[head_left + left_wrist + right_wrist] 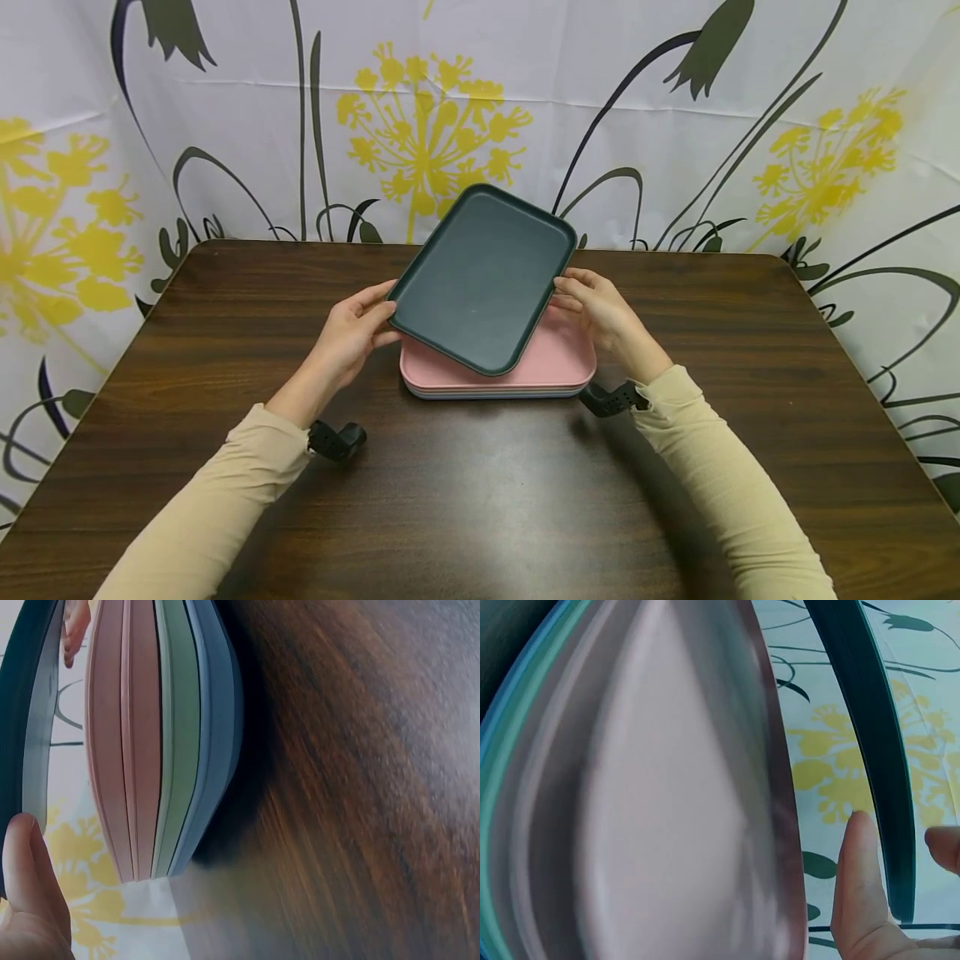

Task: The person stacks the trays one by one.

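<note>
A dark green rectangular tray (480,275) is held up at a slant over a stack of trays, turned diagonally to them. My left hand (348,333) pinches its left corner, thumb on top and fingers beneath. At the opposite edge, my right hand (603,317) has its thumb and fingers on either side of the rim. Under it lies the stack, its top pink tray (558,350) partly covered from above. From the side, the left wrist view shows two pink layers, then a green tray (180,727) and a blue tray (221,727) at the bottom.
The stack stands on a dark wooden table (480,500). Behind the table's far edge hangs a white curtain (570,58) printed with yellow and grey-green flowers. Black straps with small devices sit on both wrists, the left device (337,440) low over the table.
</note>
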A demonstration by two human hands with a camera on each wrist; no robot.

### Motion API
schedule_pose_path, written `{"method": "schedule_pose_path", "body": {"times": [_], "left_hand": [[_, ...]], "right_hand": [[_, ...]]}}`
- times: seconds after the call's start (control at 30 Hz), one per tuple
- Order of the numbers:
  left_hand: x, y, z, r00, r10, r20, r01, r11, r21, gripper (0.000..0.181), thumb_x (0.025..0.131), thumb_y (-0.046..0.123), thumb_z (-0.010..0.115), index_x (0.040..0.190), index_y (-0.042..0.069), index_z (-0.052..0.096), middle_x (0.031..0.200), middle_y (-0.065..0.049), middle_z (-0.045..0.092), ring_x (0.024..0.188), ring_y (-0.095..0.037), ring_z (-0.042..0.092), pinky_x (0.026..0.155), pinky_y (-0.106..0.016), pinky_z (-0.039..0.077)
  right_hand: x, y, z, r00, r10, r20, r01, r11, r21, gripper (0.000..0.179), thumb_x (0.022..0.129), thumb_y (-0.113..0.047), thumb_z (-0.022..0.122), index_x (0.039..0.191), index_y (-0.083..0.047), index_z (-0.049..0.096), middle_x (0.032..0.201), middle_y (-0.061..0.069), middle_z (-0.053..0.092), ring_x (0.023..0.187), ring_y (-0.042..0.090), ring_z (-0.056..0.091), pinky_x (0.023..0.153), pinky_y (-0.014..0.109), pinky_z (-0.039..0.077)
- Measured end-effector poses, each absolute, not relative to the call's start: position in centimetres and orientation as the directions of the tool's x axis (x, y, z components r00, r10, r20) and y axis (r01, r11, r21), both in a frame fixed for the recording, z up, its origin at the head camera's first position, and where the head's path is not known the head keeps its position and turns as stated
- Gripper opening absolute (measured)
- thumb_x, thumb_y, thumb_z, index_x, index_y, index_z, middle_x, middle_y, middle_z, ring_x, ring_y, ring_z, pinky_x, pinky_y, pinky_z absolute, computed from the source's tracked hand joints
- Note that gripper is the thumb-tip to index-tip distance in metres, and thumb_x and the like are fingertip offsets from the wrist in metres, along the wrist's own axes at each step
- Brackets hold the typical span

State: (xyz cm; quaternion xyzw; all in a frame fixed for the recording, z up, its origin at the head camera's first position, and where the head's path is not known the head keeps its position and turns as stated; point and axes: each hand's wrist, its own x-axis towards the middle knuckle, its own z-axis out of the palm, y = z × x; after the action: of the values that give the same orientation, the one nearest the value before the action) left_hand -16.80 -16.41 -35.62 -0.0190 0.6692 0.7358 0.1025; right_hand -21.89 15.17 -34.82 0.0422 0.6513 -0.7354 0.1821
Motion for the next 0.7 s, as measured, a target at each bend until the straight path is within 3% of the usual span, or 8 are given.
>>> {"method": "schedule_pose_path", "body": {"times": [0.37, 0.53, 0.7], "left_hand": [[-16.6, -17.2, -35.3, -0.969, 0.155, -0.191, -0.196, -0.015, 0.981, 0.049, 0.101, 0.01, 0.041, 0.147, -0.001, 0.031, 0.101, 0.014, 0.059, 0.082, 0.003, 0.064, 0.071, -0.012, 0.056], [-16.5, -17.3, -35.2, -0.965, 0.179, -0.191, -0.196, -0.009, 0.981, 0.049, 0.101, 0.01, 0.042, 0.147, -0.001, 0.031, 0.101, 0.015, 0.06, 0.082, 0.002, 0.064, 0.071, -0.013, 0.056], [-16.5, -17.4, -35.2, -0.961, 0.194, -0.198, -0.204, -0.013, 0.979, 0.05, 0.101, 0.011, 0.042, 0.148, 0.0, 0.03, 0.102, 0.014, 0.059, 0.082, 0.002, 0.065, 0.072, -0.013, 0.057]], "right_hand": [[-21.9, 16.6, -34.2, -0.944, -0.144, -0.297, 0.313, -0.111, -0.943, 0.057, 0.099, -0.016, 0.047, 0.148, -0.002, 0.022, 0.097, -0.006, 0.054, 0.078, 0.002, 0.061, 0.073, 0.013, 0.054], [-22.0, 17.1, -34.3, -0.948, -0.13, -0.29, 0.306, -0.134, -0.942, 0.041, 0.099, -0.017, 0.048, 0.137, -0.006, 0.035, 0.085, -0.01, 0.059, 0.075, 0.002, 0.062, 0.068, 0.015, 0.053], [-22.0, 17.5, -34.3, -0.949, -0.122, -0.289, 0.307, -0.168, -0.937, 0.036, 0.099, -0.017, 0.047, 0.133, -0.008, 0.038, 0.084, -0.009, 0.059, 0.074, 0.003, 0.061, 0.067, 0.015, 0.053]]}}
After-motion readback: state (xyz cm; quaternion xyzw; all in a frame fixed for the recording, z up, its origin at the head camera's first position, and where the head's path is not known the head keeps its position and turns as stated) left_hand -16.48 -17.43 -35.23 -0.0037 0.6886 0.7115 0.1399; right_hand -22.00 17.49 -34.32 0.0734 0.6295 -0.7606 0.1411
